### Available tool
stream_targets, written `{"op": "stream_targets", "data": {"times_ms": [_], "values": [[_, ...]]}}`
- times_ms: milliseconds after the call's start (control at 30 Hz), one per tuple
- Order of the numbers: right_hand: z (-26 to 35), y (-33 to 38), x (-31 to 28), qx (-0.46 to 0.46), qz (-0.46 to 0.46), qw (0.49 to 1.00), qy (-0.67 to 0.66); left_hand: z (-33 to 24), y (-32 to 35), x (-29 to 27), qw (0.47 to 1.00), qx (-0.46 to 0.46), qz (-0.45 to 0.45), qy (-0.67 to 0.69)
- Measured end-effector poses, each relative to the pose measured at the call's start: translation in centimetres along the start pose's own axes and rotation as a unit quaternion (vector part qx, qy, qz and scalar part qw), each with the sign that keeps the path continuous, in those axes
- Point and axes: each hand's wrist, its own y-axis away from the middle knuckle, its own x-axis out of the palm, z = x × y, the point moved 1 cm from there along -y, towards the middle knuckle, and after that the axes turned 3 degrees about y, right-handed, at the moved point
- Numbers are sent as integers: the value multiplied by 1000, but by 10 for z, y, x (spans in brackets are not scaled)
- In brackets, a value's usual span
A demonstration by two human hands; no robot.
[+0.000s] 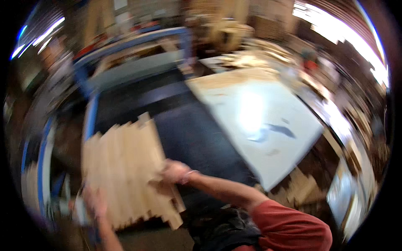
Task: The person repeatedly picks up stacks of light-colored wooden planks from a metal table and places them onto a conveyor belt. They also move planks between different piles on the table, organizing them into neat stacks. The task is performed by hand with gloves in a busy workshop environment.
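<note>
At the left edge of the pale wood strips (pixel 121 167) on the black bed (pixel 188 121) is our left hand (pixel 96 202), at right our right hand (pixel 174 171), each grip's closure too blurred to tell; we're likely squaring up, even pressure needed next.

Pale tan wooden strips (pixel 121 171), black surface (pixel 192 129)

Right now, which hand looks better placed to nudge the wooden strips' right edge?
Probably the right hand: it is at the right edge of the wooden strips, while the left hand is across at their lower left side. Blur hides exact grips.
</note>
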Motion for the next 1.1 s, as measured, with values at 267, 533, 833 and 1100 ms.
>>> {"op": "stream_targets", "data": {"times_ms": [267, 533, 833, 1100], "values": [[54, 154, -16, 234, -14, 728, -644, -63, 45, 58, 949, 168, -88, 251], [113, 443, 1, 200, -85, 662, -717, -339, 310, 79, 742, 213, 425, 472], [242, 834, 104, 820, -190, 357, -405, -469, 613, 174, 510, 298, 768, 249], [354, 954, 142, 738, -458, -36, -494, -505, 746, 282, 566, 286, 773, 10]]}}
